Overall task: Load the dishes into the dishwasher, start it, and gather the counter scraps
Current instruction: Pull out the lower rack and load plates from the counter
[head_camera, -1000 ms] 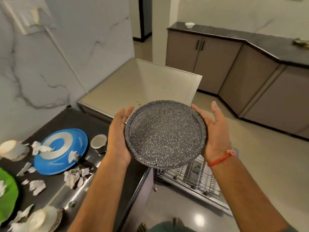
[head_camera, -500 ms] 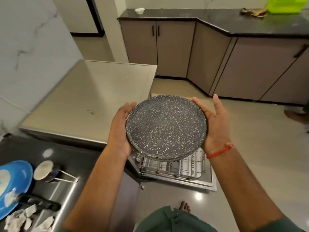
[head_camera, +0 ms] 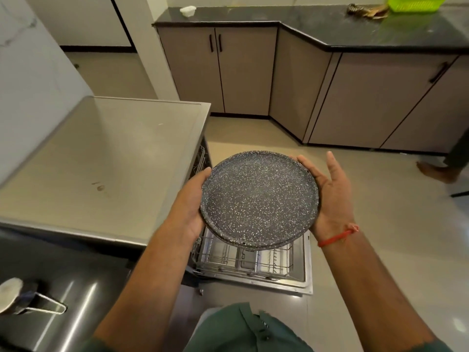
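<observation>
A speckled grey plate (head_camera: 258, 199) is held flat between both palms above the pulled-out dishwasher rack (head_camera: 243, 257), with the left hand (head_camera: 189, 207) pressed to its left rim and the right hand (head_camera: 330, 196) to its right rim, fingers largely straight, not curled round it. The plate is judged rigid, fairly light, smooth and possibly slippery, likely to chip if dropped. It is best taken by opposite rim edges.
</observation>
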A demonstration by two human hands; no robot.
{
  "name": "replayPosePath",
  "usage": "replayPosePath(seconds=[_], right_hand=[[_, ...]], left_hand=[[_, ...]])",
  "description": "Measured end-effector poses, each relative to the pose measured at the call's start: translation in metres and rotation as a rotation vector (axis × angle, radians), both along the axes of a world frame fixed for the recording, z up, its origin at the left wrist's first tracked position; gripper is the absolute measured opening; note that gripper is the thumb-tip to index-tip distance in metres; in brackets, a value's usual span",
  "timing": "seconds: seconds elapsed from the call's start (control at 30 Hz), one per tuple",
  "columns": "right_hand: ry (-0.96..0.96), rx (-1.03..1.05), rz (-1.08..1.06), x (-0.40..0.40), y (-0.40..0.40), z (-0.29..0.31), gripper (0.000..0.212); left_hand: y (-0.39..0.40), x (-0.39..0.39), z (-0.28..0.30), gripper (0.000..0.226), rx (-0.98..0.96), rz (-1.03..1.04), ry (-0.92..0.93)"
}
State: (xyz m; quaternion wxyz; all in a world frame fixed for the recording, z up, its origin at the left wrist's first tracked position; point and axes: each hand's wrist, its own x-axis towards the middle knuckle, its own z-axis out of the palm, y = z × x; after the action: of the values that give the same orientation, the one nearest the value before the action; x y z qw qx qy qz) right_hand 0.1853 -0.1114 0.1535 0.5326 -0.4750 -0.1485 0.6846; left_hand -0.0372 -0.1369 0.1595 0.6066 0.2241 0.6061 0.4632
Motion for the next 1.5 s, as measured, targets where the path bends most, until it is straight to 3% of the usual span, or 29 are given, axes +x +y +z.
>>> replayPosePath(seconds=[0.3,0.47,0.77,0.93,1.07,1.17,1.5], right_hand=[[-0.069,-0.154,0.068,0.007,0.055,-0.049,0.054],[-0.111,-0.208,0.13,0.004,0.081,-0.099,0.031],[-0.289,-0.496,0.158,0.019,0.094,-0.185,0.025],[-0.396,-0.58,0.273,0.032,0.121,-0.25,0.02],[-0.507,-0.534,0.372,0.043,0.159,-0.318,0.023],[-0.761,-0.431,0.442,0.056,0.191,-0.37,0.015],[-1.305,-0.034,0.502,0.093,0.325,-0.466,0.017]], left_hand=[[0.076,-0.003,-0.046,0.027,-0.147,-0.095,-0.015],[0.115,-0.01,-0.1,0.028,-0.29,-0.126,0.015],[0.148,0.005,-0.209,0.023,-0.51,-0.285,0.141],[0.17,0.018,-0.261,0.021,-0.562,-0.393,0.253],[0.205,0.023,-0.317,0.023,-0.554,-0.479,0.411],[0.236,0.023,-0.368,0.019,-0.521,-0.541,0.535],[0.364,0.034,-0.48,0.013,-0.189,-0.612,0.836]])
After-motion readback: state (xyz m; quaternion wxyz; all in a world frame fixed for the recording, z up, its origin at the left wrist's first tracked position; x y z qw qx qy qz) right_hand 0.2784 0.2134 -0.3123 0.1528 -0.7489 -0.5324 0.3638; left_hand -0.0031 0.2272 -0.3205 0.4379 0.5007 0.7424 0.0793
